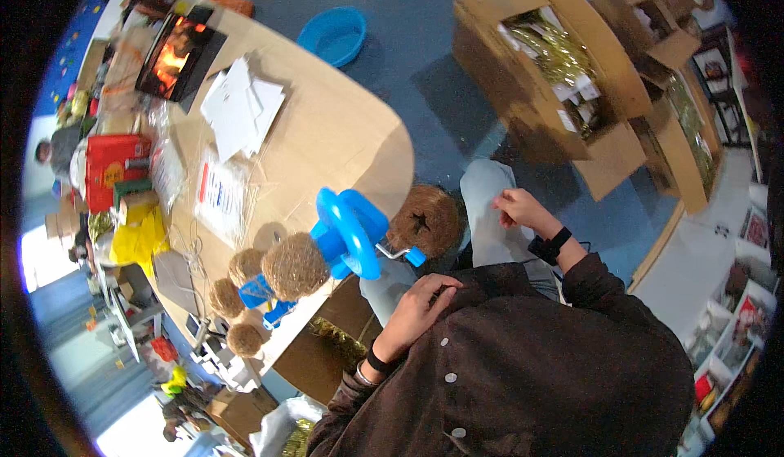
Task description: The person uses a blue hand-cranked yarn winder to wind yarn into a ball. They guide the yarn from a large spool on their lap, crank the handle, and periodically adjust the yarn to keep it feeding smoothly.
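Observation:
My left hand point(422, 302) rests palm down at my lap, by the hem of my dark shirt, with its fingers a little apart. My right hand point(522, 210) hangs over my thigh, its fingers curled, and I see nothing in it. Before me, at the table's edge, stands a blue plastic hand-crank winder point(350, 231) with a bent metal crank handle point(401, 253). Against its left side sits a wound ball of gold-brown strand point(295, 267). A larger brown ball point(425, 221) with a star-shaped opening lies below the table edge, near my knees. Neither hand touches the winder.
The wooden table point(343, 132) holds white papers point(242, 111), a lit laptop point(177, 59), a plastic packet point(220, 200) and smaller balls point(244, 339). On the floor are a blue basin point(334, 35) and an open carton point(508, 71) of gold tinsel point(551, 52). Other people are far left.

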Action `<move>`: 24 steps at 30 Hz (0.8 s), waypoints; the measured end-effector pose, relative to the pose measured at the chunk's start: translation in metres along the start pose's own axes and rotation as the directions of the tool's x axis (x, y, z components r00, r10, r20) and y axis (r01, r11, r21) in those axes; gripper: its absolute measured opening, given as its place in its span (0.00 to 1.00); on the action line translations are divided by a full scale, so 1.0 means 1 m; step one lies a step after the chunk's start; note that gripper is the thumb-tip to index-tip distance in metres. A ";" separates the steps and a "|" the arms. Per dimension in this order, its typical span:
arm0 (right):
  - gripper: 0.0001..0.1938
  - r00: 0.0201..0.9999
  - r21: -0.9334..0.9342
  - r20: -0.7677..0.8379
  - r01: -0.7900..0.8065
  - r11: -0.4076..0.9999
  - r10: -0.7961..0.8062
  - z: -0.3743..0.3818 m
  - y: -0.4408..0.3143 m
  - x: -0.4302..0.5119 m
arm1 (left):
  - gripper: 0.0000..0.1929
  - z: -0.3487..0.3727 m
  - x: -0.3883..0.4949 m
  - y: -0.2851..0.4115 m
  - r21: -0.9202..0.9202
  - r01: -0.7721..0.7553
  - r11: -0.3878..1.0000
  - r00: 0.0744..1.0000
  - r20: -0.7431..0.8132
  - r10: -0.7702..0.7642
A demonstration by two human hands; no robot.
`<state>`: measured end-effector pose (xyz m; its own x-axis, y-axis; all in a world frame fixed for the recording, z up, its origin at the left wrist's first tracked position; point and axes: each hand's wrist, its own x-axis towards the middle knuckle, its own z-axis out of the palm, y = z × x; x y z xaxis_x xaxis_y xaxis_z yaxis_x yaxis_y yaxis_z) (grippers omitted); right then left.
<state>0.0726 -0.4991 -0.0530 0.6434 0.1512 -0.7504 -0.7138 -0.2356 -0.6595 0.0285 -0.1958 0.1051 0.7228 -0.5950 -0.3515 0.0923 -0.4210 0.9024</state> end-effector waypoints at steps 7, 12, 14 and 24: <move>0.17 0.915 0.215 -0.341 -0.149 0.965 0.217 -0.074 0.040 -0.099 | 0.08 -0.009 0.022 0.101 -0.057 0.141 0.988 0.988 0.071 -0.137; 0.18 0.856 0.360 -0.424 -0.141 0.922 0.297 -0.146 0.073 -0.151 | 0.11 -0.017 0.068 0.146 0.228 0.129 0.965 0.984 -0.147 -0.097; 0.18 0.824 0.403 -0.457 -0.145 0.904 0.336 -0.175 0.094 -0.166 | 0.13 -0.017 0.093 0.144 0.254 0.169 0.952 0.910 -0.411 -0.052; 0.17 0.796 0.608 -0.380 -0.170 0.775 0.472 -0.309 0.165 -0.223 | 0.38 -0.080 0.193 0.041 0.447 0.738 0.505 0.643 -0.692 -0.328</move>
<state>-0.1034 -0.8686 0.0192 0.2797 -0.3553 -0.8919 -0.8309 0.3758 -0.4103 0.2263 -0.2733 0.0945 0.9085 0.2288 -0.3498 0.2740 -0.9580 0.0850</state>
